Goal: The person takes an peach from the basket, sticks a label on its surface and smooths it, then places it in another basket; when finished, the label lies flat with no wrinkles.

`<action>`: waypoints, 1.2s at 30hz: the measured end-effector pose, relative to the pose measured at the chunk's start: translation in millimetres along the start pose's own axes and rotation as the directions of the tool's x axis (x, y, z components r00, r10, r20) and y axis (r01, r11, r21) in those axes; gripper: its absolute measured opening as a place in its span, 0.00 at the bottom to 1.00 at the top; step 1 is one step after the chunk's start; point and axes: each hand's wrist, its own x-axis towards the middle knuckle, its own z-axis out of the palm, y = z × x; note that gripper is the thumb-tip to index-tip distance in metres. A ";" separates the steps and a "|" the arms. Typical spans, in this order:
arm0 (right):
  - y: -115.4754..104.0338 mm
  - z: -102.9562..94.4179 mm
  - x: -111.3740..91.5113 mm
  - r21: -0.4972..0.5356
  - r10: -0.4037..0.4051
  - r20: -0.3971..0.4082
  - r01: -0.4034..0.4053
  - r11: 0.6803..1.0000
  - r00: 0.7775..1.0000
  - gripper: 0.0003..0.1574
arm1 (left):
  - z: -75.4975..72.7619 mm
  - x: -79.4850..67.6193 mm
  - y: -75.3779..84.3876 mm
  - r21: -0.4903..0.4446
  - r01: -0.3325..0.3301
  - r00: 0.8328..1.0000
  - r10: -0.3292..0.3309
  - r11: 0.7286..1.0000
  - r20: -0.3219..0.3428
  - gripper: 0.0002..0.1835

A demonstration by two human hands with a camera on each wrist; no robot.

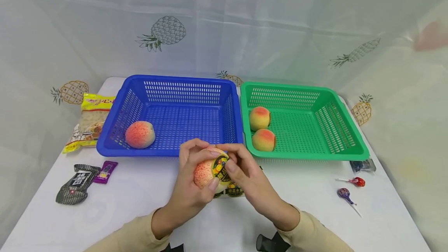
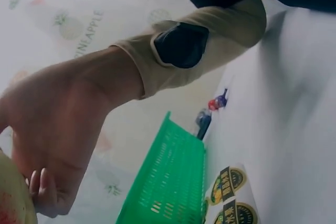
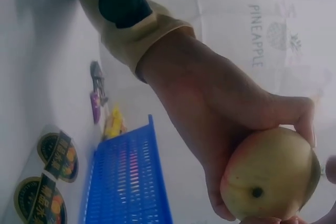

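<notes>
My left hand (image 1: 187, 191) grips a pink and cream peach (image 1: 203, 175) above the table, thumb in front and fingers behind. A round black fruit sticker (image 1: 220, 168) lies against the peach's right side. My right hand (image 1: 260, 191) pinches at this sticker, its thumb on the face and its index finger bent over the peach's top. Below the hands lies a sheet of similar stickers (image 1: 234, 191), partly hidden; the sticker sheet (image 2: 231, 198) shows more fully in the left wrist view. In the right wrist view, the peach (image 3: 262, 177) shows a dark stem hole.
A blue basket (image 1: 175, 153) holds one peach (image 1: 140, 134). Beside it, a green basket (image 1: 315, 156) has two peaches (image 1: 259, 118) at its left. Snack packets (image 1: 78, 184) and a yellow bag (image 1: 91, 119) lie left; lollipops (image 1: 344, 193) and a dark packet (image 1: 363, 165) lie right.
</notes>
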 end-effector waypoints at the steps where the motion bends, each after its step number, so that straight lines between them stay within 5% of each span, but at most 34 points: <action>1: 0.3 1.1 0.5 -0.006 -0.011 0.005 0.011 1.000 1.000 0.21 | 0.4 -0.6 0.3 0.008 0.008 1.000 -0.008 1.000 -0.006 0.21; 10: 5.7 2.6 5.1 0.063 -0.075 0.030 0.073 0.995 0.997 0.23 | 2.7 0.5 3.3 0.029 0.057 0.996 -0.055 0.998 -0.074 0.17; 19: 8.4 3.0 7.8 0.280 -0.208 0.079 0.178 0.943 0.975 0.23 | 1.5 5.4 7.6 -0.083 -0.016 0.992 0.005 0.996 -0.123 0.17; 22: 5.2 0.2 6.6 0.290 -0.192 0.078 0.162 0.943 0.978 0.24 | -0.3 8.0 7.6 -0.147 -0.021 0.997 0.009 0.989 -0.079 0.18; 26: -2.2 -7.6 3.9 0.279 -0.136 0.061 0.114 0.954 0.989 0.23 | -5.9 11.3 4.4 -0.197 0.009 0.996 0.010 0.980 0.094 0.26; 29: -4.5 -16.4 1.4 0.277 -0.107 0.044 0.091 0.957 0.993 0.23 | -10.5 12.2 3.4 -0.154 0.102 0.966 -0.060 0.983 0.253 0.35; 32: -3.2 -32.5 -2.7 0.199 -0.135 0.006 0.131 0.971 0.991 0.21 | -11.9 11.6 4.0 -0.096 0.253 0.916 -0.207 0.963 0.343 0.41; 34: -3.4 -49.5 -9.2 0.050 -0.144 -0.093 0.149 0.988 0.985 0.19 | -10.7 11.5 3.5 -0.066 0.349 0.888 -0.307 0.935 0.343 0.41; 36: -3.0 -73.3 -18.2 -0.219 -0.188 -0.269 0.130 0.967 0.945 0.17 | -9.1 12.9 1.7 -0.010 0.399 0.876 -0.378 0.917 0.300 0.40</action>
